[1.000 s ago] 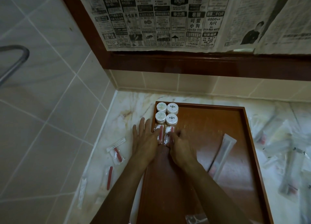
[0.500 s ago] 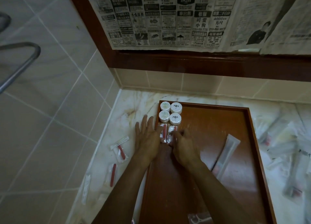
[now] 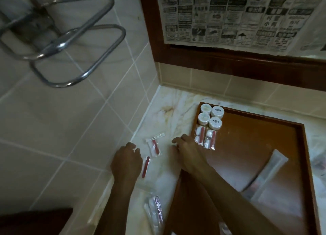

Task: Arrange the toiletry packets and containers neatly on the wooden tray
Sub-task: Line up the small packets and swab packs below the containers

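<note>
Both hands shifted left off the tray since a second ago, away from the two packets.
Left hand [image 3: 126, 161]: over counter [image 3: 169, 114], fingers loosely curled, holding nothing, beside loose packet [image 3: 154, 147].
Right hand [image 3: 187, 150]: over tray's left rim, fingers bent, grasp not discernible.
Tray [image 3: 247, 139]: wooden, on counter.
Jars [image 3: 210, 116]: four, white, far-left tray corner, touching.
Tray packets [image 3: 205, 137]: two, side by side, just near of jars.
Long sachet [image 3: 268, 173]: right part of tray, tilted.
Red-stick packet [image 3: 146, 166]: counter, near left hand.
</note>
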